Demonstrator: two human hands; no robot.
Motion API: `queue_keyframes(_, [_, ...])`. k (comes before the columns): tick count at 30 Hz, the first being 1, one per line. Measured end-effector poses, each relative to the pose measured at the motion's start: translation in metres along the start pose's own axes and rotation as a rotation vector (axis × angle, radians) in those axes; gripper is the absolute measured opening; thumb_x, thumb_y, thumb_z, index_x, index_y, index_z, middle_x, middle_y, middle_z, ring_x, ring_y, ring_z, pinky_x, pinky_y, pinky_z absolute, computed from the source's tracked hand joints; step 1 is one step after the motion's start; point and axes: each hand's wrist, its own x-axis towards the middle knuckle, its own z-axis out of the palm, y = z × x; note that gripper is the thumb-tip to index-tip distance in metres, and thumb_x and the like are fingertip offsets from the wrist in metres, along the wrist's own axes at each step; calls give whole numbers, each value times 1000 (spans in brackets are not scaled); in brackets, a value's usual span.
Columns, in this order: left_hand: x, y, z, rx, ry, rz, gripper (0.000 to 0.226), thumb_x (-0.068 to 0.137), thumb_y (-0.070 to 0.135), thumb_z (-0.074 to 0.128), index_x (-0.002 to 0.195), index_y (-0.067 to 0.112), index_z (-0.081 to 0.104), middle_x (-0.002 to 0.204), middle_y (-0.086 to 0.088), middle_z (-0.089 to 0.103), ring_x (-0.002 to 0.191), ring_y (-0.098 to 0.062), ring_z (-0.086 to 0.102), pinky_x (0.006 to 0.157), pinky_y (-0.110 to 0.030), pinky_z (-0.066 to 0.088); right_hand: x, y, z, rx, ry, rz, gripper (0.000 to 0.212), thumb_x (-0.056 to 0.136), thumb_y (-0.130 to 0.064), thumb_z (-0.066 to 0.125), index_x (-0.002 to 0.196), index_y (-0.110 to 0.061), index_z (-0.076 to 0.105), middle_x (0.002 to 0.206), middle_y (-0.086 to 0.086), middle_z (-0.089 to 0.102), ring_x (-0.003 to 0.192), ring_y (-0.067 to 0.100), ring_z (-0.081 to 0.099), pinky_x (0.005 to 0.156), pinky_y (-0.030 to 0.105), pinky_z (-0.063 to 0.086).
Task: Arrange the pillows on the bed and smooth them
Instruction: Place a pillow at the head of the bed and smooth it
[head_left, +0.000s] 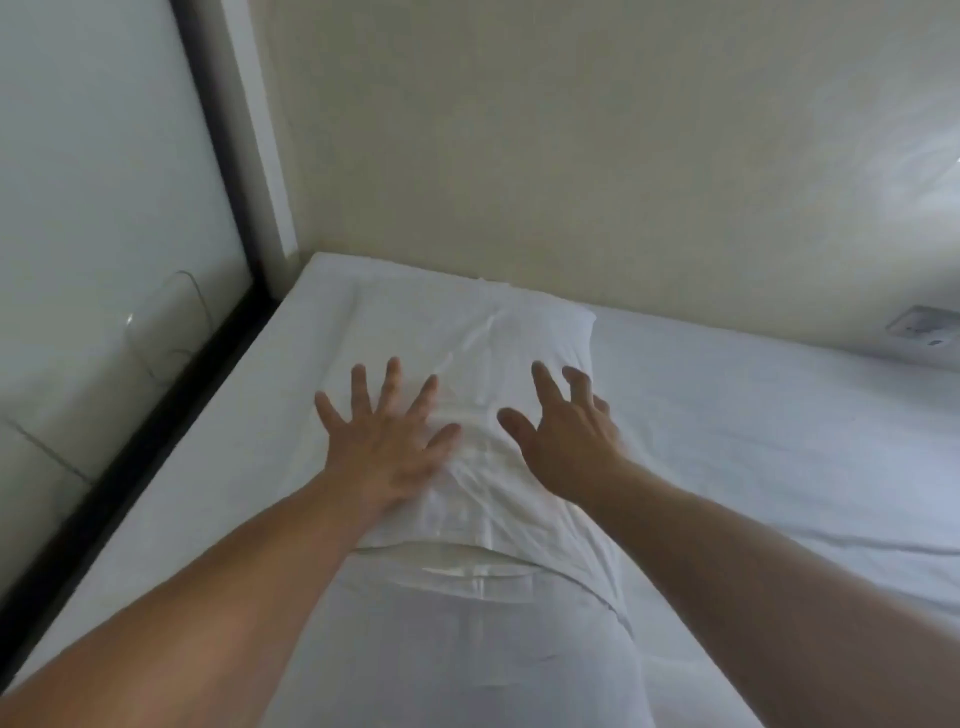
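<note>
The glass panel (104, 208) with its black frame (156, 431) stands at the left of the pillow, close along the edge of the bed (249, 415), so on that side there is little room for an arm to sweep outward.

The white pillow (483, 353) lies in the corner of the bed, its far end near the beige wall (571, 156), its long side running toward the person. A second white pillow (467, 649) seems to lie just before it, nearer to the person, and the two touch or overlap at a fold; I cannot tell exactly which.

The left hand (389, 441) rests flat on the left part of the pillow, fingers spread wide and holding nothing. I judge that it presses the cloth down to flatten the creases. The right hand (566, 431) is over the right part of the pillow, fingers open but bent a little, holding nothing; whether it touches the cloth is not clear. Wrinkles remain between the two hands, so the smoothing is probably not finished.

To the right of the pillow the bed sheet (753, 441) is bare, and a wall socket (922, 327) sits well apart from it. Nothing there blocks the hands.
</note>
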Motion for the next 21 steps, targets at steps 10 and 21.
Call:
queue_keyframes(10, [79,-20,142,-166,249,61,70,86,60,30,149,31,22,160,-14,15,146,-41,7,114,-61,6,126,25,185,-82,167,14,74,85,-70,27,148,-32,20,157,5,15,142,40,13,107,64,22])
queue_keyframes(21, [80,-21,135,-216,118,82,65,83,57,37,141,27,38,154,-16,24,144,-41,16,113,-57,14,128,28,183,-25,218,-2,70,81,-58,46,141,-23,36,147,13,31,134,43,29,102,60,31])
